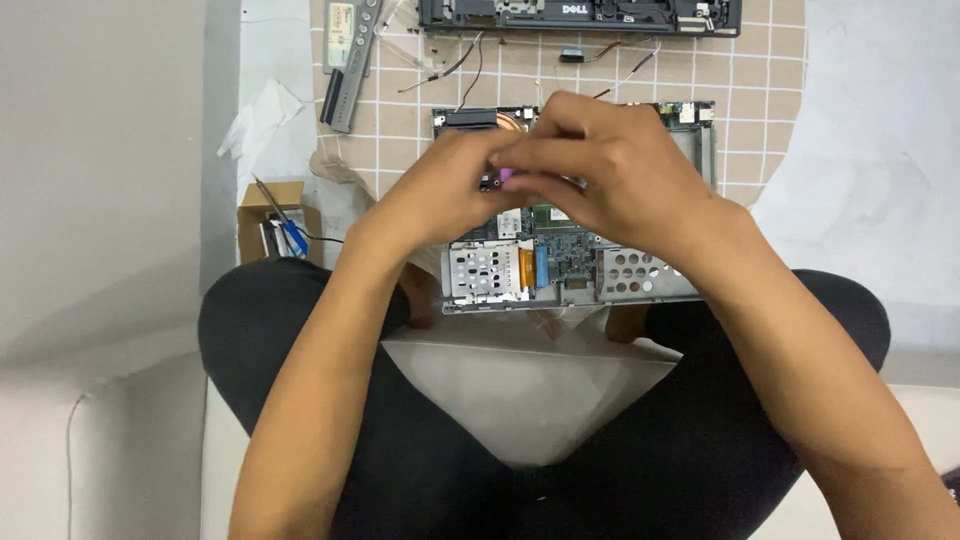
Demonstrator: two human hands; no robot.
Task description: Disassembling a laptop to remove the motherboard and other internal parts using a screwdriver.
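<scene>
Laptop base [575, 262], opened, with its circuit board bare, lay on the checked mat [760, 90] just past the person's crossed legs [300, 340], its near edge close to the knees.

Left hand [440, 195]: over the middle of the board, fingers curled inward toward the right hand, pinching at a small pink-tipped piece [507, 176]; how firm the grip was could not be told.

Right hand [610, 180]: met the left above the same spot, fingers bunched and closed over the piece, hiding most of it and the board beneath.

Judgement on the handling: with so small a part held between two hands, it seemed best worked low over the board, wrists steady, so that a slip would drop it onto the base and not the mat.

Cardboard box [270, 215]: left of the base, holding a blue-handled screwdriver [290, 235].

Loose wires [470, 60]: beyond the base, trailing on the mat.

Grey strip [352, 60]: far left, lying lengthwise.

Dark laptop frame [580, 15]: farthest, across the top edge.
</scene>
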